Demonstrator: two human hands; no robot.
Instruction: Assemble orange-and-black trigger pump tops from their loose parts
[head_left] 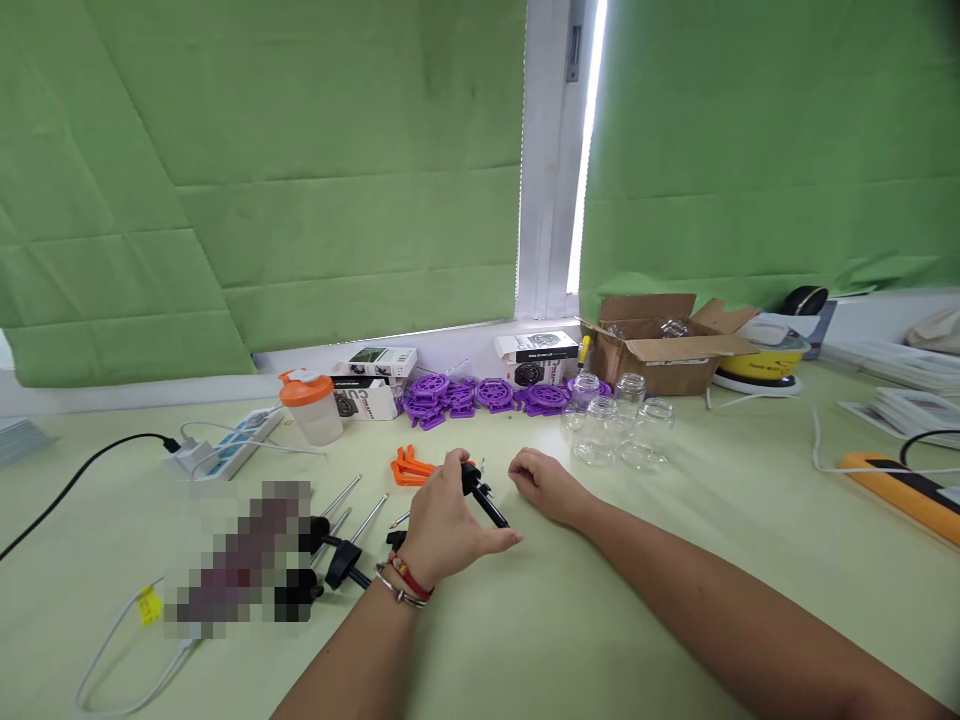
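Observation:
My left hand (450,520) holds a black plastic part (491,508) with a round head and a straight shaft, between its fingers and outstretched thumb. My right hand (544,482) rests on the table just right of it, fingers curled in; whatever they may hold is hidden. Behind my left hand lie several orange plastic pieces (409,466), partly covered by it. Similar black parts (345,562), with thin metal rods (369,518) near them, lie to the left of my left wrist.
Purple plastic wheels (493,394) and product boxes (536,358) line the back. Clear glass jars (598,432) stand right of centre before an open cardboard box (675,362). An orange-lidded cup (309,405) and a power strip (244,440) with cables are at left.

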